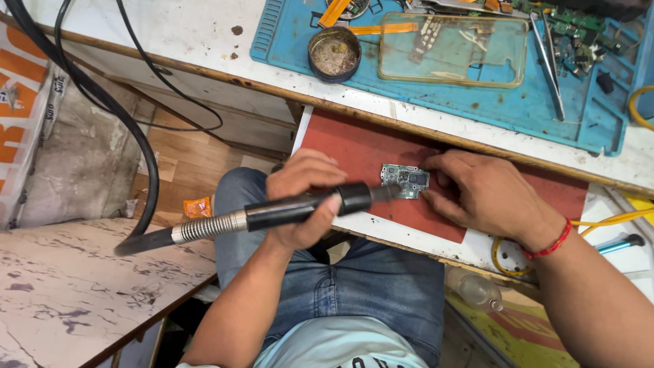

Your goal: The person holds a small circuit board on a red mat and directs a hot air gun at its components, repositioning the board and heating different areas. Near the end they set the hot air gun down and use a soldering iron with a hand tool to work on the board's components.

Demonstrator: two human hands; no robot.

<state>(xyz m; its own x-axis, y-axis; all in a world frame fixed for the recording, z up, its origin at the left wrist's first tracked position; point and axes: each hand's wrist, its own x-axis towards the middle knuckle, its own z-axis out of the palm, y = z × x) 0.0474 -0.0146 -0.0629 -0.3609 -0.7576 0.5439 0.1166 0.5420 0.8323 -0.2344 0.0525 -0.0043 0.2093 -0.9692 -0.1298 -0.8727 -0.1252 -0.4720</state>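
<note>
My left hand [303, 197] grips a black hot-air wand [300, 208] with a metal spring collar and a thick black hose running off to the left. Its nozzle points right at a small green circuit board [406, 180] lying on a red mat [361, 146] on a pull-out shelf. My right hand [480, 194] rests on the mat with its fingertips at the right edge of the board. A red thread band circles that wrist.
Above, the white bench carries a blue work mat [477, 102] with a round tin [334, 54], a clear phone case [453, 49], tweezers [548, 61] and board parts. Black cables hang at left. A marbled table [82, 286] stands lower left. A yellow cable and small bottle lie at right.
</note>
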